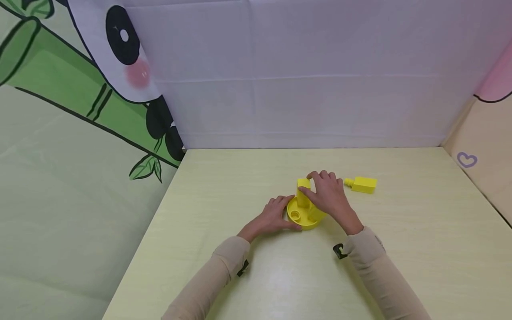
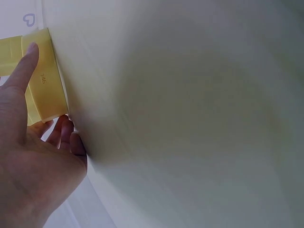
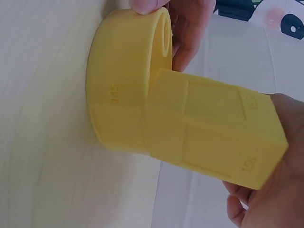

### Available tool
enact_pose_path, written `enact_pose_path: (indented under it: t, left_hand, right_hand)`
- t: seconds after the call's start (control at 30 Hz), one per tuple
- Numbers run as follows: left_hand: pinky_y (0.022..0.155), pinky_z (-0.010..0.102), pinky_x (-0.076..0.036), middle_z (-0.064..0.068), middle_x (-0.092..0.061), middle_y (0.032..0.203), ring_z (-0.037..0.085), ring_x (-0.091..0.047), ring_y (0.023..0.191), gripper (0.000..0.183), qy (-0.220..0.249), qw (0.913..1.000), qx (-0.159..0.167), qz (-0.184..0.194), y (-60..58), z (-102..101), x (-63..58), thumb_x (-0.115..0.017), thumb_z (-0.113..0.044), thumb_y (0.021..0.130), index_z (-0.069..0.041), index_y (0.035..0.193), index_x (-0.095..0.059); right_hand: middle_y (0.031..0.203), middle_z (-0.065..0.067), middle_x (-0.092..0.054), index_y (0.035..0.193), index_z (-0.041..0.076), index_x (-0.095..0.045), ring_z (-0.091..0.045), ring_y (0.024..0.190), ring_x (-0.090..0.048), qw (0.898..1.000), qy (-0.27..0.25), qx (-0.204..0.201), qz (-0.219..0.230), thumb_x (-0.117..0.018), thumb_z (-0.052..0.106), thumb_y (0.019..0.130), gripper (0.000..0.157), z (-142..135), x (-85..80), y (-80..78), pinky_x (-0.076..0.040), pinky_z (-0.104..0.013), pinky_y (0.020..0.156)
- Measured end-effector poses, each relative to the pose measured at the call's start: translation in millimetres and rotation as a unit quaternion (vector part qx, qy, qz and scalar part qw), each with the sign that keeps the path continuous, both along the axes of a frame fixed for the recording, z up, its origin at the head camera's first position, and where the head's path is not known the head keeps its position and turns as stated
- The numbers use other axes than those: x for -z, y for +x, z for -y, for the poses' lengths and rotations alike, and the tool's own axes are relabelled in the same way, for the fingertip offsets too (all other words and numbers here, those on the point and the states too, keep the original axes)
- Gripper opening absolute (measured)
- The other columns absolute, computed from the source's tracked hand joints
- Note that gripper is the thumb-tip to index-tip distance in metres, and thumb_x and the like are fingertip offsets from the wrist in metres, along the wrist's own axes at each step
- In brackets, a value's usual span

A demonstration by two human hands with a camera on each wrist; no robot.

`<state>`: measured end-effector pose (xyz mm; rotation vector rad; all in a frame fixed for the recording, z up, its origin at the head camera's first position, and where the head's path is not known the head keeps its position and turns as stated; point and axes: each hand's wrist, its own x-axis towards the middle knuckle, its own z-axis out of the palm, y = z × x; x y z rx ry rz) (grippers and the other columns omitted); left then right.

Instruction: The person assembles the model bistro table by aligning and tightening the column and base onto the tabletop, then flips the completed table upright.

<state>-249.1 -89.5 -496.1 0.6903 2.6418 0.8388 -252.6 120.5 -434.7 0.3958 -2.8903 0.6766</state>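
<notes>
A round yellow tray-like base point(image 1: 307, 226) with a raised rim sits on the table. My left hand point(image 1: 274, 216) holds its side between thumb and fingers. Two yellow blocks stand up from it. In the head view my right hand point(image 1: 330, 194) grips the farther block point(image 1: 302, 199) near its top, thumb on one side and fingers on the other. The nearer block point(image 3: 213, 128), angular and tall, fills the middle of the right wrist view and hides part of the right hand behind it. A round socket point(image 1: 295, 216) shows inside the base, left of the blocks.
Another yellow block point(image 1: 363, 185) with a knobbed peg at one end lies on its side to the right, beyond the right hand. The pale wooden table point(image 1: 224, 178) meets a light cloth wall point(image 1: 296, 102) at its back edge. Printed cloth panels hang at both sides.
</notes>
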Motion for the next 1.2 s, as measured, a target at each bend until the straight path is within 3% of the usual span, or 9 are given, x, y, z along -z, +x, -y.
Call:
enact_pose_path:
  t: [0.3,0.47,0.67,0.87,1.07,1.2]
  left_hand:
    - [0.111,0.047,-0.035,0.011,-0.045,0.154,0.029,-0.040,0.131,0.101,0.007,1.0000,-0.004,0.000,-0.6,0.5,1.7,-0.082,-0.054,0.083,-0.012,0.161,-0.034]
    - [0.111,0.048,-0.035,0.011,-0.045,0.153,0.030,-0.040,0.131,0.102,0.004,1.0000,-0.005,0.000,-1.3,1.4,2.5,-0.083,-0.054,0.083,-0.013,0.162,-0.034]
    - [0.113,0.049,-0.034,0.011,-0.042,0.155,0.030,-0.039,0.133,0.103,0.004,0.9999,-0.008,0.010,-0.7,2.1,-0.2,-0.083,-0.054,0.082,-0.015,0.163,-0.032]
    - [0.114,0.048,-0.033,0.011,-0.041,0.156,0.029,-0.038,0.134,0.103,0.003,0.9998,-0.011,0.018,0.3,2.0,-2.3,-0.083,-0.053,0.082,-0.016,0.163,-0.031]
    - [0.114,0.049,-0.032,0.010,-0.041,0.157,0.029,-0.037,0.136,0.103,0.010,0.9997,-0.009,0.022,-0.5,1.3,0.3,-0.083,-0.053,0.082,-0.016,0.163,-0.031]
    - [0.115,0.049,-0.032,0.009,-0.040,0.157,0.028,-0.036,0.137,0.103,0.008,0.9997,-0.008,0.023,-1.3,0.6,1.9,-0.083,-0.054,0.082,-0.017,0.164,-0.030]
  right_hand:
    - [0.117,-0.024,-0.061,0.129,0.006,-0.065,-0.047,0.112,-0.048,1.000,0.008,0.016,0.004,-0.070,0.045,0.098,0.050,1.5,-1.2,-0.1,-0.035,-0.060,0.090]
    - [0.113,-0.022,-0.061,0.136,0.004,-0.063,-0.045,0.111,-0.046,0.999,-0.032,0.016,0.008,-0.061,0.047,0.103,0.054,-9.6,4.0,-0.3,-0.031,-0.062,0.091]
    - [0.124,-0.029,-0.052,0.138,-0.002,-0.057,-0.049,0.117,-0.039,0.991,-0.106,0.086,0.007,-0.054,0.042,0.107,0.055,-53.6,18.6,-0.3,-0.028,-0.066,0.091]
    - [0.137,-0.040,-0.032,0.150,-0.005,-0.040,-0.059,0.124,-0.026,0.979,-0.112,0.165,0.046,-0.054,0.034,0.104,0.063,-108.8,41.4,-2.9,-0.023,-0.072,0.094]
    - [0.137,-0.047,-0.022,0.161,-0.008,-0.012,-0.065,0.123,-0.017,0.976,-0.098,0.155,0.119,-0.045,0.035,0.105,0.077,-145.2,58.0,-5.0,-0.021,-0.073,0.092]
    - [0.135,-0.047,-0.023,0.160,-0.007,-0.013,-0.065,0.121,-0.017,0.975,-0.096,0.150,0.130,-0.044,0.033,0.104,0.076,-153.2,61.1,-5.9,-0.021,-0.074,0.092]
